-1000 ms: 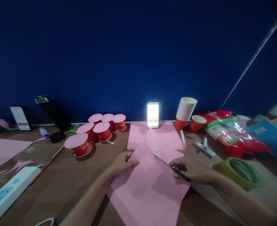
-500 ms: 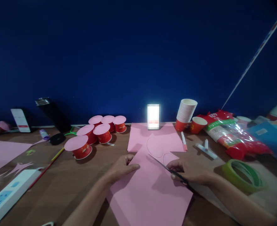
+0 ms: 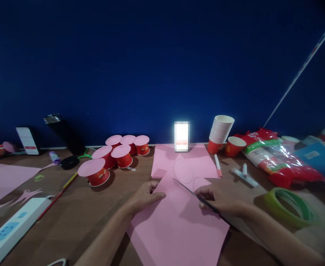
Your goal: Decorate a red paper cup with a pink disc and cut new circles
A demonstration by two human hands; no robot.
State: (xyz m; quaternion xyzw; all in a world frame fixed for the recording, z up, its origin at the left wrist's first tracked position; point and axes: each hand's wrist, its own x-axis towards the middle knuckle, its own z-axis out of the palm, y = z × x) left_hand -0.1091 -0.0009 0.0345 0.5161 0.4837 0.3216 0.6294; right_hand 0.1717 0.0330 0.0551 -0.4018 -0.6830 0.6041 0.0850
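A pink sheet of paper [image 3: 176,229] lies in front of me, with drawn round outlines near its far end. My left hand [image 3: 148,194] grips its left edge, thumb on top and fingers beneath. In my right hand [image 3: 212,197] is a pair of scissors [image 3: 191,193], its blades pointing left and away across the paper beside the outlines. The blades look nearly closed, and the handles are mostly hidden by my fingers. Beyond the sheet's far end lies a stack of pink paper [image 3: 162,162].
Several red paper cups topped with pink discs [image 3: 92,168] stand left of centre. A cup stack [image 3: 220,133], a red plastic package [image 3: 278,155] and a green tape roll [image 3: 289,207] are on the right. A power strip [image 3: 18,229] lies at left; a lit phone [image 3: 181,136] stands behind.
The whole view has shifted slightly, with things appearing a little further right. My hands keep nearly the same hold on paper and scissors; the blades have barely moved on the sheet.
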